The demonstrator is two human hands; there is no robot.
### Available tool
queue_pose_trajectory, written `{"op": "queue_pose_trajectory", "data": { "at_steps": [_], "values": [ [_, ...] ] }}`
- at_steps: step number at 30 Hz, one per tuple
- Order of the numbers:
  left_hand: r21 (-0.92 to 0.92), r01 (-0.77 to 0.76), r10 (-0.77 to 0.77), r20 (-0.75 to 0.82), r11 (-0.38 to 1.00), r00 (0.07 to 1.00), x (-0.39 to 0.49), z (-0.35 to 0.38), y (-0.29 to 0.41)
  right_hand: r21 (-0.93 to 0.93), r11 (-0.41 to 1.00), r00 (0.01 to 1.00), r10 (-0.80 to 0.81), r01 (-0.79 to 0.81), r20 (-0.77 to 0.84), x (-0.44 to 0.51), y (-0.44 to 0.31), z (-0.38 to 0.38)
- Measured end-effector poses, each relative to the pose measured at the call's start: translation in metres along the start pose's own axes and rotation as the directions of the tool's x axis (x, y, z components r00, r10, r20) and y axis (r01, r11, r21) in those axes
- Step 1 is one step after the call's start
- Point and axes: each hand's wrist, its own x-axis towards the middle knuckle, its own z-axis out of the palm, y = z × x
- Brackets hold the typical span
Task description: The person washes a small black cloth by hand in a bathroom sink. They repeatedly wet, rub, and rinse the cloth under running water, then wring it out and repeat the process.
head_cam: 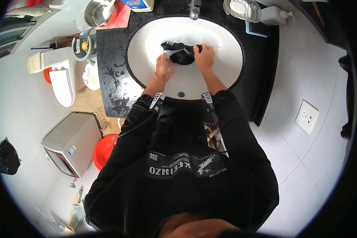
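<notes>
A wet black cloth item [183, 56] lies bunched in the white oval washbasin [184, 80]. My right hand [204, 56] grips its right end, with the thumb and fingers closed over the fabric. At the item's lower left edge is my left hand [164, 66], its fingers pointing up beside the cloth; whether they grip it is not clear. The metal faucet [195, 10] stands over the basin's far rim.
A metal pot [98, 13] and a detergent container [139, 4] stand at the back left. A glass soap dish [244, 10], a blue-edged brush [257, 29] and a white pump bottle [273, 15] sit at the back right. The black countertop [116, 74] is wet on the left.
</notes>
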Motion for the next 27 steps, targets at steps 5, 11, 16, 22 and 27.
{"op": "queue_pose_trajectory", "data": {
  "at_steps": [5, 11, 16, 22, 27],
  "values": [
    [-0.155, 0.152, -0.092, 0.338, 0.976, 0.937, 0.011, -0.008, 0.008, 0.675, 0.737, 0.878, -0.340, 0.026, 0.337, -0.049, -0.069, -0.012],
    [-0.232, 0.294, -0.087, 0.632, 0.927, 0.770, 0.024, -0.015, 0.002, 0.481, 0.822, 0.822, -0.481, 0.304, 0.303, -0.070, -0.120, -0.070],
    [0.239, -0.631, 0.446, 0.529, 0.738, 0.722, 0.028, -0.011, -0.017, 0.362, 0.916, 0.919, -0.283, 0.174, 0.274, -0.053, -0.120, -0.059],
    [-0.244, 0.125, -0.002, 0.448, 0.962, 0.894, 0.015, -0.001, -0.010, 0.321, 0.942, 0.986, -0.135, 0.097, 0.098, -0.067, -0.110, -0.045],
    [-0.102, 0.178, -0.140, 0.302, 0.979, 0.943, 0.002, 0.002, 0.010, 0.329, 0.941, 0.951, -0.170, 0.079, 0.258, -0.037, -0.078, -0.037]
  ]
}}
